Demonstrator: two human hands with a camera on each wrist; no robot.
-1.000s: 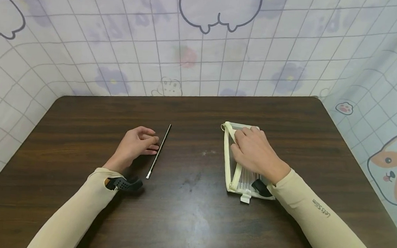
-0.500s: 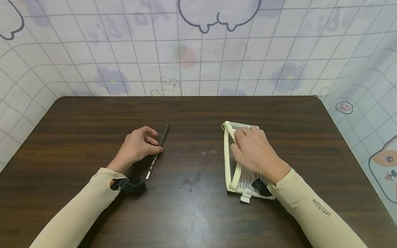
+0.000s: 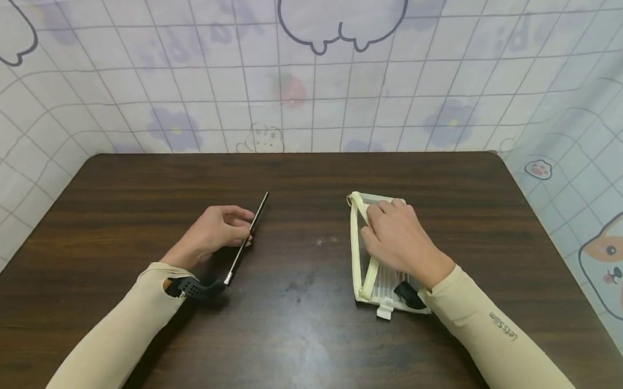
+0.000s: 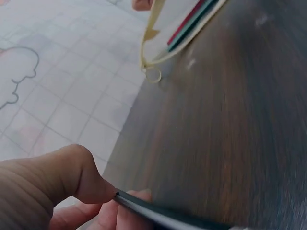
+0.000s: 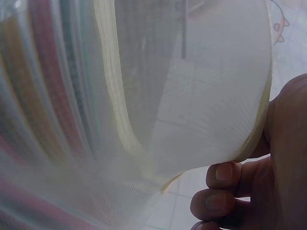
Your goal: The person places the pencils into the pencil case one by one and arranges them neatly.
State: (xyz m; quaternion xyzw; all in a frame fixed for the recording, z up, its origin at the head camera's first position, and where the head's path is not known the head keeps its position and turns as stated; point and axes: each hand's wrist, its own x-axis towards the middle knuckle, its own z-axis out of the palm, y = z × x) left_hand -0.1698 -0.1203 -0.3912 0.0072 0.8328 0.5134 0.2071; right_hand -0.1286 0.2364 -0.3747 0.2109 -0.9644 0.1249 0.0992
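A thin dark pencil (image 3: pixel 237 260) with a pale lower end is pinched between the thumb and fingers of my left hand (image 3: pixel 211 234), left of the table's middle. The left wrist view shows the thumb pressing on the pencil (image 4: pixel 158 215). My right hand (image 3: pixel 403 240) grips the cream-edged flap of a see-through mesh pencil case (image 3: pixel 356 246), its opening spread. In the right wrist view, the fingers (image 5: pixel 216 203) hold the mesh edge. Several striped coloured sticks (image 5: pixel 53 86) show inside the case. My right hand covers part of it in the head view.
The dark wooden table (image 3: pixel 296 332) lies beneath both hands. A patterned, gridded cloth (image 3: pixel 340 88) stands behind it and at its sides. A small ring (image 4: pixel 153 75) hangs at the case's corner, and a white tab (image 3: pixel 384 312) sticks out at its near end.
My left thumb and fingers have closed on the pencil, which has shifted slightly and appears tilted off the table. My right hand and the pencil case have stayed put.
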